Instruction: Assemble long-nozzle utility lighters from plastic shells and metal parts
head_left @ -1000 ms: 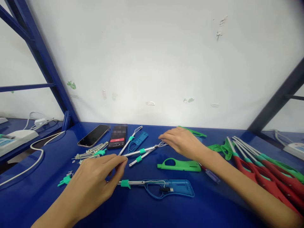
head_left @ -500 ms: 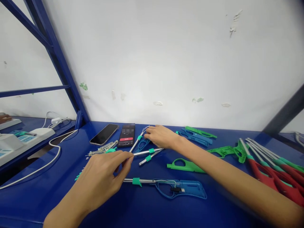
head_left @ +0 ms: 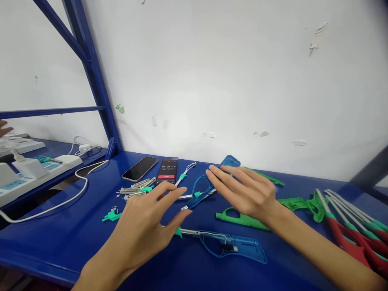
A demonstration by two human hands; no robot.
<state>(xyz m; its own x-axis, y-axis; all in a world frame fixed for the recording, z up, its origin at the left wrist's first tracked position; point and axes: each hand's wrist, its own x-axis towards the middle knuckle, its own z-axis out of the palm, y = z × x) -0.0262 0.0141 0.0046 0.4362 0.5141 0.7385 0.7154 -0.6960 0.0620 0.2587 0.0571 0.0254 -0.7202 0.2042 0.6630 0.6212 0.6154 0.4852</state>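
My left hand [head_left: 147,222] is open. Its thumb and index finger are apart beside the narrow tip of a blue handle half [head_left: 202,184], with no contact visible. My right hand [head_left: 245,190] has its fingers across that blue half and holds it slanted above the metal tubes; the thumb is hidden. In front lies another blue half [head_left: 250,247] with a wire, a small black part and a metal tube [head_left: 191,231] with a green clip. Farther back, a tube with a green clip [head_left: 182,176] and white wires points toward the wall.
Two phones [head_left: 140,168] [head_left: 167,170] lie at the back left, near small metal parts [head_left: 138,188] and green pieces [head_left: 111,216]. Green handle halves [head_left: 242,218] lie to the right, beside red-handled lighters [head_left: 348,238]. A white cable [head_left: 86,184] and power strip [head_left: 45,171] are left.
My left hand has opened, leaving the tube. My right hand has come nearer with the blue half, which now shows above the tubes. The view has shifted slightly left.
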